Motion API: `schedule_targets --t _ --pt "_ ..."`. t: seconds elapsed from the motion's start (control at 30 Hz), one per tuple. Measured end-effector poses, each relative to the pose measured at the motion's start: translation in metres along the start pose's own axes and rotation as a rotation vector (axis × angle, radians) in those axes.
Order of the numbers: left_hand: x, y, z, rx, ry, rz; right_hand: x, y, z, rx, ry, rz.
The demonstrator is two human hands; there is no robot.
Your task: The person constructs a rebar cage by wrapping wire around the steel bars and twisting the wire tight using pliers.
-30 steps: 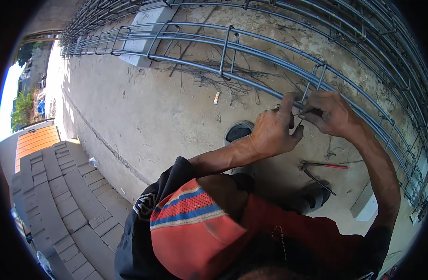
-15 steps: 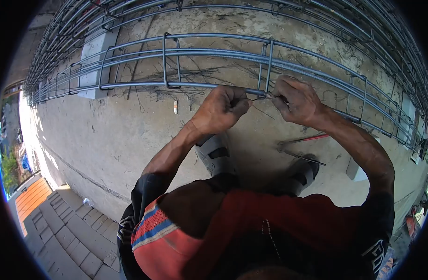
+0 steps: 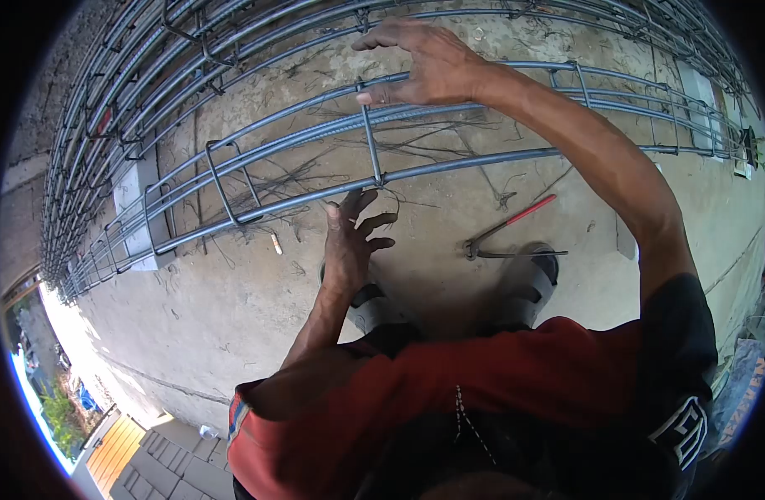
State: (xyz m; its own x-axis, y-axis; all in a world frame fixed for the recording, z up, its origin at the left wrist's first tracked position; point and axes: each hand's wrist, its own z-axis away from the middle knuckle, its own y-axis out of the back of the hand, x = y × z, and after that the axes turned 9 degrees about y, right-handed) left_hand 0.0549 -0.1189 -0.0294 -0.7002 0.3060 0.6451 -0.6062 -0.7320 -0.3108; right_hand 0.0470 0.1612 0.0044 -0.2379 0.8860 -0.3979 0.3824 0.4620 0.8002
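A long steel rebar cage stretches across the floor in front of me, with bent stirrups around its bars. My left hand is open below the near bar, fingers spread, close to the foot of the middle stirrup. A thin tie wire curls from the bar there. Above the cage's far bar my right hand is open, thumb and fingers apart, its thumb by the top of that same stirrup. Whether the thumb touches the steel I cannot tell.
A hinged tool with one red handle lies on the concrete floor near my right foot. Loose wires are scattered under the cage. A concrete block supports its left part. More rebar cages stand beyond.
Both hands have let go of the wire at the near bar. My right hand has moved up and left over the cage; my left has dropped down and left. The view has shifted.
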Motion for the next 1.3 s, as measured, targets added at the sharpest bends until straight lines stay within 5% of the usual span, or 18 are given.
schedule_targets --t 0.1,0.2,0.6,0.73,0.83,0.9,0.97,1.03,1.2,1.3 --pt "-0.001 -0.015 -0.015 0.028 -0.035 0.148 0.016 -0.025 -0.025 -0.535 -0.078 -0.297" --pt "-0.002 -0.023 -0.032 0.01 -0.048 0.089 0.021 -0.03 -0.042 -0.671 -0.162 -0.361" --pt "-0.01 -0.026 -0.053 -0.001 -0.016 0.237 0.019 -0.033 -0.024 -0.427 -0.088 -0.324" --pt "0.0 -0.029 -0.047 0.0 0.029 0.294 0.015 -0.034 -0.03 -0.518 -0.195 -0.232" --pt "0.001 -0.026 -0.05 -0.058 0.07 0.255 -0.001 -0.024 -0.008 -0.22 -0.136 -0.08" --pt "-0.004 -0.022 -0.054 -0.105 0.049 0.255 -0.038 0.025 0.015 0.033 0.364 0.017" --pt "-0.009 -0.02 -0.058 -0.14 0.068 0.259 -0.064 0.036 0.09 -0.215 0.415 -0.107" --pt "-0.007 -0.02 -0.058 -0.156 0.041 0.271 -0.078 0.03 0.17 -0.751 0.278 -0.171" --pt "-0.009 -0.026 -0.061 -0.174 -0.064 0.366 -0.07 0.014 0.245 -0.957 -0.099 0.002" --pt "-0.012 -0.026 -0.064 -0.181 -0.074 0.378 -0.078 -0.003 0.262 -1.124 -0.029 0.109"
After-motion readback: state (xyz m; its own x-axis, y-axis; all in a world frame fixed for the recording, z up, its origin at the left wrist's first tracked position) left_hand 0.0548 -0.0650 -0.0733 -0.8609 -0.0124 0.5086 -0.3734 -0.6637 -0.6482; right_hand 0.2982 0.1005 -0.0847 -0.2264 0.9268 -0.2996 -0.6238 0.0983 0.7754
